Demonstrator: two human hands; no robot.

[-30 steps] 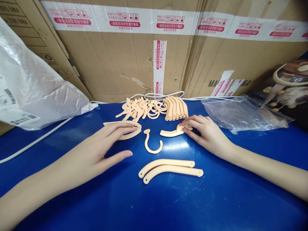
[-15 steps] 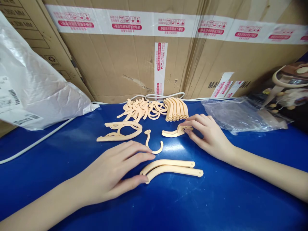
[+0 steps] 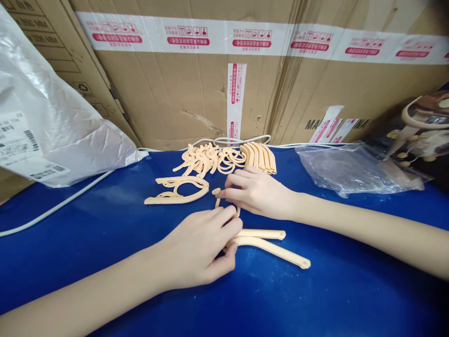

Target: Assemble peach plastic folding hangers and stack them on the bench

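Observation:
At the near middle, my left hand (image 3: 206, 248) has its thumb and fingers closed on the inner ends of two beige curved hanger arms. The front hanger arm (image 3: 280, 252) angles toward me, and the rear hanger arm (image 3: 263, 233) lies behind it. My right hand (image 3: 261, 192) comes in from the right, fingers bent over a small beige hanger hook (image 3: 217, 202). Its fingertips are at the hook's stem; the thumb is hidden. Much of the hook is covered by both hands. To the left lies a folded hanger (image 3: 177, 192) of the same beige colour.
Behind are a pile of loose hooks (image 3: 198, 159), some ring-like pieces (image 3: 231, 159) and a row of curved arms (image 3: 260, 157). A clear plastic bag (image 3: 351, 168) lies right, a white parcel bag (image 3: 63, 126) left. Cardboard boxes (image 3: 175, 89) stand along the back; a white cable (image 3: 63, 208) runs left.
My right hand has left the small beige assembly on the right and moved left to the hook. My left hand has shifted right, and the two arms now spread apart at their outer ends.

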